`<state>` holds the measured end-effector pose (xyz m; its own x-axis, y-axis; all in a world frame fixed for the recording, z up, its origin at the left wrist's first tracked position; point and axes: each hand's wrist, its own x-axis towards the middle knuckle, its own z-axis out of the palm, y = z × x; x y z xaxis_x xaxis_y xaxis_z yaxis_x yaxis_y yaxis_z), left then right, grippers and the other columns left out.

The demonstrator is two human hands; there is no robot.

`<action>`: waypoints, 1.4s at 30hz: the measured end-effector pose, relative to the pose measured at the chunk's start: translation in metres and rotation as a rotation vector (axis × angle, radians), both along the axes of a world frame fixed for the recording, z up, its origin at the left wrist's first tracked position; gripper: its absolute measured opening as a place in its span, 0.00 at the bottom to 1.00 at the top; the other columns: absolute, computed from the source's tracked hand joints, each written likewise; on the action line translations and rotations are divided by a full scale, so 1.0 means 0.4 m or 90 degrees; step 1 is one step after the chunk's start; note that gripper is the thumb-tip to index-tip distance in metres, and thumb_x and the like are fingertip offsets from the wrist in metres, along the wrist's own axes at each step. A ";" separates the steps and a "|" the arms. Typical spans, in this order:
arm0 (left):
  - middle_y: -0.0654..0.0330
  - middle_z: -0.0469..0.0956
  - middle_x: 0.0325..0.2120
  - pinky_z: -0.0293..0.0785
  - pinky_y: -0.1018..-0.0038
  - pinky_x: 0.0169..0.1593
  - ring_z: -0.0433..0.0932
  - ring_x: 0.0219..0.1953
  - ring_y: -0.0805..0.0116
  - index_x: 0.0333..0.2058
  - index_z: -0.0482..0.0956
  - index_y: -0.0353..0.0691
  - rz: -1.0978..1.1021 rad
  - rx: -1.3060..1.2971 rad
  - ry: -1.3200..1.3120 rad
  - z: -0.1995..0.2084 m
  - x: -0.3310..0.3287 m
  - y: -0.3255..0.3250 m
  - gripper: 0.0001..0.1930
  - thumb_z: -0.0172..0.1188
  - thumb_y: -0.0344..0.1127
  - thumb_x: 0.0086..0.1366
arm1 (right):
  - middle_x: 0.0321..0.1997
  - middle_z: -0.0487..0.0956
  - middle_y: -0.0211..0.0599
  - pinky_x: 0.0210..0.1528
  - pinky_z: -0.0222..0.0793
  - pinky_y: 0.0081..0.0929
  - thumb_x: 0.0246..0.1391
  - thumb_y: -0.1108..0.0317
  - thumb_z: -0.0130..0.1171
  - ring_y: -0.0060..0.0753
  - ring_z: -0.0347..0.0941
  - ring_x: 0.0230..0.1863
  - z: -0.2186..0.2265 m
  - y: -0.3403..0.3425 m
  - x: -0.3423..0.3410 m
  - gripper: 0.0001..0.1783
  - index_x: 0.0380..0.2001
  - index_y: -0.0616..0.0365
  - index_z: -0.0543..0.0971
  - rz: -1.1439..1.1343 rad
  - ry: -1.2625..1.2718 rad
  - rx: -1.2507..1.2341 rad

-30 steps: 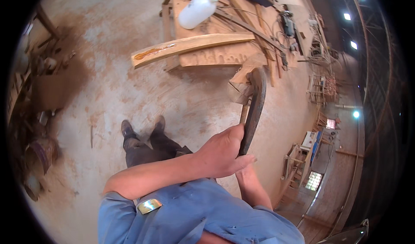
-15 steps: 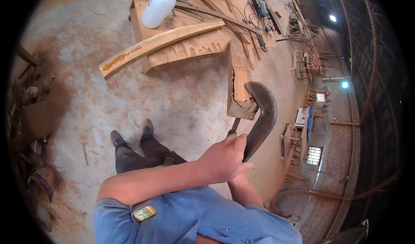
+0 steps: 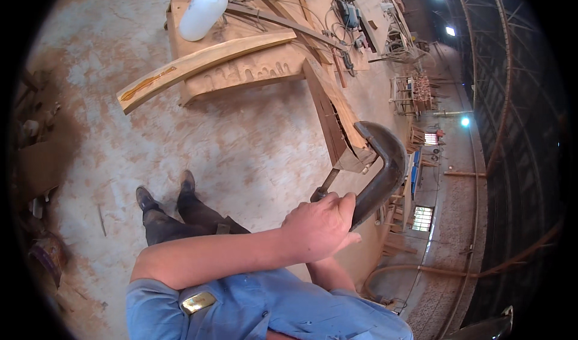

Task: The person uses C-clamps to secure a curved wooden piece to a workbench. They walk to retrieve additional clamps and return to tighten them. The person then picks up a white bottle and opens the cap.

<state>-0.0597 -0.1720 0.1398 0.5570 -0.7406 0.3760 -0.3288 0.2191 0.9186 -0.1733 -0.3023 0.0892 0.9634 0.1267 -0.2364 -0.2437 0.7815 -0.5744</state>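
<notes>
A dark metal C-clamp (image 3: 394, 174) hooks around the near end of a square wooden post (image 3: 344, 123). The post has a long, jagged split along one side. On its upper face sits the clamp's curved jaw, and the threaded screw (image 3: 330, 179) reaches the side of the end nearer my legs. My left hand (image 3: 319, 222) is closed around the clamp's lower part, close to the screw's collar. From the right comes my right forearm (image 3: 330, 274); its hand is mostly hidden behind the left one, so its grip does not show.
The post meets a wooden workbench (image 3: 241, 78), which carries a curved wooden board (image 3: 205, 63), a white bottle (image 3: 203, 12), long strips and a corded power tool (image 3: 347, 12). Clutter lies along the left edge. Wooden frames and furniture stand farther right.
The post's near end, the clamp and my left hand have swung rightward relative to the bench. More of the clamp's screw shows. The whole view has shifted slightly.
</notes>
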 end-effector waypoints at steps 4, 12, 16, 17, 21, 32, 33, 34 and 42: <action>0.49 0.74 0.35 0.81 0.59 0.32 0.80 0.32 0.52 0.48 0.63 0.28 -0.036 0.013 0.000 0.010 0.009 -0.014 0.33 0.65 0.51 0.57 | 0.33 0.69 0.29 0.45 0.72 0.34 0.65 0.60 0.47 0.29 0.72 0.36 -0.006 -0.019 -0.004 0.17 0.52 0.55 0.63 -0.004 0.001 0.002; 0.48 0.71 0.28 0.76 0.67 0.35 0.74 0.35 0.54 0.43 0.64 0.25 -0.020 -0.038 0.019 0.050 0.023 -0.020 0.33 0.71 0.45 0.51 | 0.28 0.68 0.28 0.43 0.72 0.34 0.66 0.58 0.46 0.29 0.72 0.33 0.010 -0.036 -0.006 0.15 0.48 0.56 0.66 -0.021 0.000 -0.008; 0.48 0.71 0.29 0.76 0.67 0.35 0.74 0.36 0.53 0.46 0.64 0.22 0.026 -0.038 -0.011 0.033 0.031 -0.012 0.36 0.70 0.46 0.51 | 0.25 0.67 0.27 0.42 0.72 0.34 0.66 0.57 0.45 0.30 0.72 0.32 -0.014 -0.039 0.023 0.15 0.46 0.56 0.67 -0.002 -0.005 0.012; 0.47 0.72 0.30 0.76 0.67 0.36 0.75 0.37 0.52 0.47 0.64 0.22 0.023 -0.028 0.007 0.032 0.036 -0.005 0.36 0.70 0.45 0.51 | 0.25 0.67 0.27 0.42 0.72 0.34 0.66 0.57 0.45 0.30 0.72 0.31 -0.023 -0.041 0.037 0.15 0.45 0.56 0.67 0.006 -0.002 0.012; 0.44 0.75 0.35 0.77 0.64 0.39 0.77 0.42 0.51 0.51 0.64 0.25 0.007 0.043 0.104 0.047 0.072 0.056 0.34 0.68 0.44 0.54 | 0.22 0.67 0.26 0.41 0.73 0.35 0.67 0.56 0.45 0.30 0.72 0.30 -0.027 -0.025 0.073 0.15 0.43 0.56 0.69 0.016 0.023 0.018; 0.59 0.77 0.34 0.70 0.74 0.46 0.73 0.38 0.72 0.54 0.60 0.28 0.282 0.020 0.529 -0.118 0.151 0.296 0.24 0.52 0.27 0.60 | 0.17 0.66 0.27 0.36 0.73 0.35 0.68 0.57 0.43 0.31 0.71 0.25 -0.123 0.148 0.205 0.16 0.34 0.59 0.71 0.060 0.206 -0.162; 0.57 0.76 0.34 0.70 0.74 0.45 0.74 0.37 0.71 0.54 0.61 0.29 0.337 0.022 0.525 -0.166 0.157 0.314 0.24 0.50 0.26 0.59 | 0.16 0.66 0.28 0.36 0.73 0.35 0.68 0.58 0.42 0.31 0.70 0.25 -0.142 0.171 0.227 0.16 0.34 0.60 0.71 0.065 0.218 -0.200; 0.57 0.76 0.34 0.71 0.74 0.45 0.74 0.37 0.70 0.54 0.61 0.29 0.348 -0.014 0.587 -0.212 0.165 0.334 0.24 0.49 0.25 0.58 | 0.16 0.66 0.29 0.35 0.73 0.34 0.68 0.60 0.42 0.31 0.70 0.25 -0.149 0.194 0.240 0.16 0.35 0.62 0.71 0.067 0.233 -0.245; 0.54 0.76 0.33 0.74 0.72 0.42 0.75 0.36 0.66 0.53 0.63 0.31 0.398 -0.067 0.755 -0.438 0.163 0.398 0.23 0.47 0.22 0.56 | 0.20 0.72 0.31 0.36 0.70 0.27 0.67 0.59 0.47 0.29 0.73 0.28 -0.377 0.248 0.246 0.16 0.30 0.61 0.73 0.099 0.279 -0.275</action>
